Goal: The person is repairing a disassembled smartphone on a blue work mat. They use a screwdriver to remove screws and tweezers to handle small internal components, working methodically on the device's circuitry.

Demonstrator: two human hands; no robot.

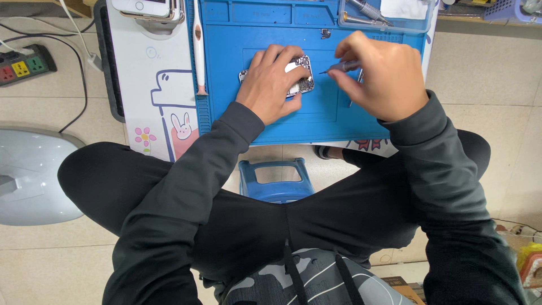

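Observation:
My left hand (275, 80) lies over an opened phone (302, 79) on a blue work mat (226, 56), pressing it flat; only the phone's right end with its inner parts shows. My right hand (379, 76) grips a small grey screwdriver (337, 68), its tip pointing left at the phone's right edge. A pair of metal tweezers (355, 90) lies on the mat, half hidden under my right hand.
A white long-handled brush (198, 48) lies along the mat's left edge. A white phone (144, 8) sits at the table's far left. A tray with tools (370, 12) is at the back right. A blue stool (275, 179) stands between my knees, a power strip (22, 65) lies on the floor.

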